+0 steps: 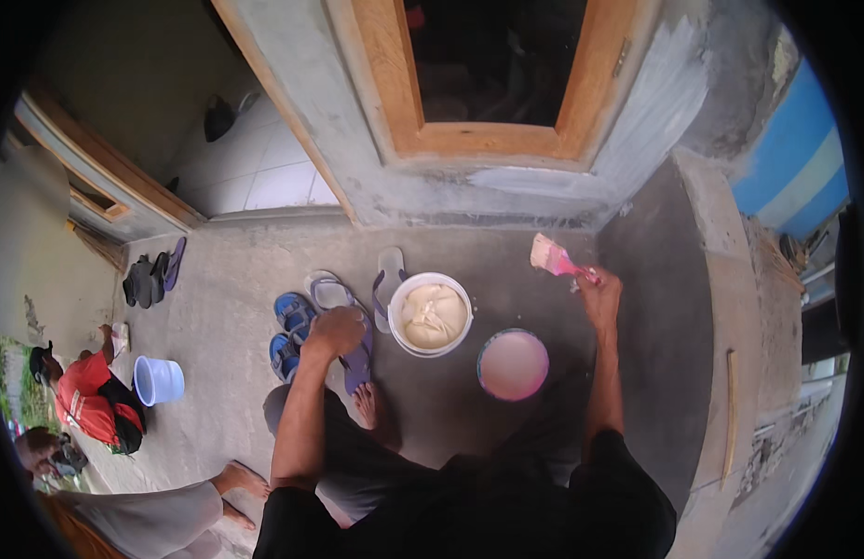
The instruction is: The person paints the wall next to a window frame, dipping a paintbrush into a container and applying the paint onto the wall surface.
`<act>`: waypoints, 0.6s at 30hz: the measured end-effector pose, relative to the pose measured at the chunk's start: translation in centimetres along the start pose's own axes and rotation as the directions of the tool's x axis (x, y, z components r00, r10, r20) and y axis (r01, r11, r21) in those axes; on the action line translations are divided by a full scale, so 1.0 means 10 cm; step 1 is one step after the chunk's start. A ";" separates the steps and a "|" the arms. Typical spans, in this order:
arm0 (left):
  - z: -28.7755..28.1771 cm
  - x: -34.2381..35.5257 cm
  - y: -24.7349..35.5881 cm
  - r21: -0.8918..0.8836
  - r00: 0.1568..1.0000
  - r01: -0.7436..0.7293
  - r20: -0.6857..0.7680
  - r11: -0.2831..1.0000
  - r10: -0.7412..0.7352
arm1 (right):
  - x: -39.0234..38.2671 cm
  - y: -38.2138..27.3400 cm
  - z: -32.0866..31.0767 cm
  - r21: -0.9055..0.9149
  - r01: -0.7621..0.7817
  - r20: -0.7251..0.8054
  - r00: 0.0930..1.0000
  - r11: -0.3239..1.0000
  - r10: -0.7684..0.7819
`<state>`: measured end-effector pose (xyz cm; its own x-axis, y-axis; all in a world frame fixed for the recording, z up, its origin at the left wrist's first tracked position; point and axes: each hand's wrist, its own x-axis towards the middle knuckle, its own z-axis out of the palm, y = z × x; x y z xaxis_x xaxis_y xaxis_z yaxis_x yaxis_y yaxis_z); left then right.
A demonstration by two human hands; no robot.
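My right hand [599, 296] is closed round the pink handle of a paintbrush [555, 256], raised above the floor near the wall. Pale cream paint coats its bristles. Ahead of my lap stands a white bucket [430, 353] with thick cream paste [434, 313] in it. Just right of that is a pink-rimmed tub [513, 399], holding pale pinkish liquid. My left hand [337, 333] is closed over the sandals, fingers curled. Whether anything is inside it is hidden.
Blue sandals [287, 321] and grey-purple flip-flops [389, 279] lie near my left hand. A wood-framed window [488, 142] sits in the partly coated wall ahead. At the left, a person in red [87, 401] works beside a light-blue bucket [160, 381]. Another person's bare feet [241, 480] are close by.
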<state>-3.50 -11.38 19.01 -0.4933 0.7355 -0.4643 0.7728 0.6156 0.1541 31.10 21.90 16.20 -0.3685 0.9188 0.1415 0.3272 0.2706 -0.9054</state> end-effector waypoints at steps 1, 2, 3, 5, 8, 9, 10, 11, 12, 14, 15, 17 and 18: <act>-0.15 -0.10 0.10 -0.046 0.999 0.038 -0.034 0.998 -0.039 | -0.01 -0.24 -0.14 -0.047 0.020 0.099 0.995 0.999 -0.016; -0.13 -0.09 -0.04 -0.030 0.999 -0.024 -0.047 0.999 0.022 | 0.03 -0.30 -0.22 -0.111 0.012 0.223 0.975 0.994 0.013; -0.13 -0.12 -0.04 -0.064 0.993 0.017 -0.119 0.998 -0.024 | -0.01 -0.41 -0.30 -0.184 0.018 0.327 0.944 0.983 0.044; -0.10 -0.03 -0.11 -0.037 0.988 0.055 -0.142 0.998 -0.060 | -0.04 -0.65 -0.38 -0.257 0.015 0.416 0.904 0.966 0.096; -0.28 -0.09 0.12 -0.112 0.972 0.103 -0.198 0.988 -0.123 | -0.16 -0.68 -0.33 -0.410 0.262 0.645 0.760 0.874 0.075; -0.33 -0.19 0.12 -0.102 0.971 0.127 -0.190 0.987 -0.145 | -0.26 -0.64 -0.21 -0.373 0.364 0.684 0.729 0.853 -0.012; -0.34 -0.19 0.20 -0.092 0.969 0.119 -0.207 0.989 -0.136 | -0.33 -0.57 -0.16 -0.350 0.460 0.710 0.699 0.816 -0.089; -0.34 -0.16 0.26 -0.081 0.965 0.115 -0.227 0.990 -0.130 | -0.40 -0.48 -0.07 -0.296 0.516 0.732 0.663 0.804 -0.156; -0.33 -0.16 0.31 -0.079 0.962 0.132 -0.230 0.988 -0.147 | -0.47 -0.40 0.02 -0.280 0.522 0.739 0.653 0.806 -0.167; -0.24 -0.01 0.43 -0.170 0.960 0.023 -0.272 0.985 -0.070 | -0.61 -0.25 0.15 -0.380 0.509 0.761 0.647 0.773 -0.053; -0.16 0.08 0.45 -0.208 0.960 0.025 -0.266 0.978 -0.082 | -0.67 -0.26 0.22 -0.423 0.498 0.764 0.646 0.757 0.002; 0.33 0.45 -0.01 -0.134 0.954 0.018 -0.296 0.991 -0.058 | -0.79 -0.17 0.47 -0.384 0.522 0.771 0.635 0.762 -0.047; 0.65 0.68 -0.36 -0.031 0.951 0.006 -0.310 1.000 -0.015 | -0.86 -0.12 0.62 -0.375 0.533 0.775 0.630 0.758 -0.060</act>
<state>-7.02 -10.45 9.60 -0.6042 0.7777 -0.1737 0.7574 0.6282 0.1781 28.47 11.87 13.63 -0.9257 0.3396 -0.1665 0.3776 0.8031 -0.4610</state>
